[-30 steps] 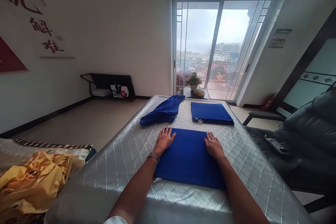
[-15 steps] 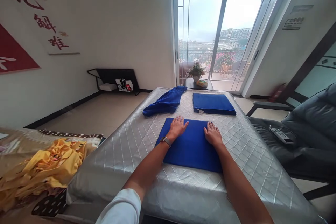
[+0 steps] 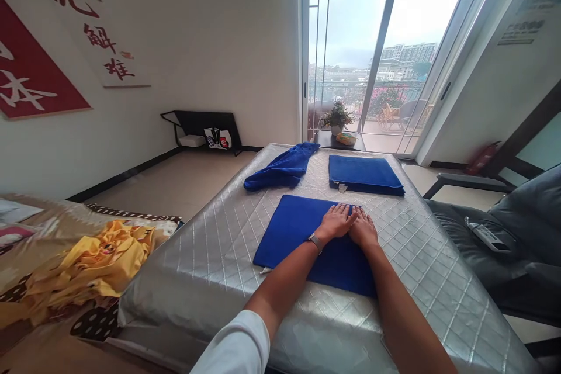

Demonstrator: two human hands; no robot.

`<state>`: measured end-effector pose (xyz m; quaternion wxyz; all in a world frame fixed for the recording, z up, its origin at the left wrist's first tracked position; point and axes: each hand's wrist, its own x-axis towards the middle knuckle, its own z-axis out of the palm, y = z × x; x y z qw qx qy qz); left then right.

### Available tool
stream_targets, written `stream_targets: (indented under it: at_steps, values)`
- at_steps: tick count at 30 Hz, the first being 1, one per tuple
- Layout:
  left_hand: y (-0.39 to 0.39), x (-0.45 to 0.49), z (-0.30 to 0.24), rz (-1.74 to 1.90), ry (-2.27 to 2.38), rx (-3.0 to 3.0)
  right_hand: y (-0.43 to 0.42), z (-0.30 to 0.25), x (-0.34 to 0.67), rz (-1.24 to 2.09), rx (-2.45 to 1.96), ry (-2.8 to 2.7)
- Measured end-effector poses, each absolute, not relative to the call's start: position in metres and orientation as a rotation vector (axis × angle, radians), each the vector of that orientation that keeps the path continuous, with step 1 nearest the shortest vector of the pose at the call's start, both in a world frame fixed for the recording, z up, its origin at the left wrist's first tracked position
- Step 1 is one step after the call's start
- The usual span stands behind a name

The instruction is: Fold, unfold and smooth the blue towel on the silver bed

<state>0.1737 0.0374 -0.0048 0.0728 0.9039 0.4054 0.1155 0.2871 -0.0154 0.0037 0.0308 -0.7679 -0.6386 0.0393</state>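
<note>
A folded blue cloth (image 3: 289, 234) lies flat on the silver quilted table cover (image 3: 210, 251) in front of me. My left hand (image 3: 336, 221) rests palm down on its upper right part, fingers stretched out. Beside it, touching at the thumb, my right hand (image 3: 363, 227) presses flat near the cloth's right edge. Farther back on the right is a folded stack of blue cloth (image 3: 366, 174) with a small white tag. A crumpled blue cloth (image 3: 283, 168) lies at the back left.
To the left, a yellow cloth heap (image 3: 105, 257) lies on a patterned cover. A dark armchair (image 3: 464, 228) holding a white device (image 3: 486, 235) stands at the right. Behind the table, a potted plant (image 3: 336, 117) sits on a small stand by the glass door.
My left hand has slid right across the folded cloth to meet my right hand, uncovering its left part. The view has shifted slightly left.
</note>
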Motion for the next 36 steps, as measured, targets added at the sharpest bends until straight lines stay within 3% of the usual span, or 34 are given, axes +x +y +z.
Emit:
stream_targets:
  at_steps: [14, 24, 36]
  values:
    - [0.083, 0.0, -0.01, 0.314, 1.787, 2.514, -0.012, 0.007, 0.285, 0.177, -2.401, -1.896]
    - [0.087, -0.006, -0.02, 0.363, 1.78, 2.504, -0.005, 0.017, 0.284, 0.053, -2.365, -1.916]
    - [0.077, -0.006, -0.01, 0.419, 1.818, 2.532, -0.002, 0.006, 0.285, 0.162, -2.378, -1.902]
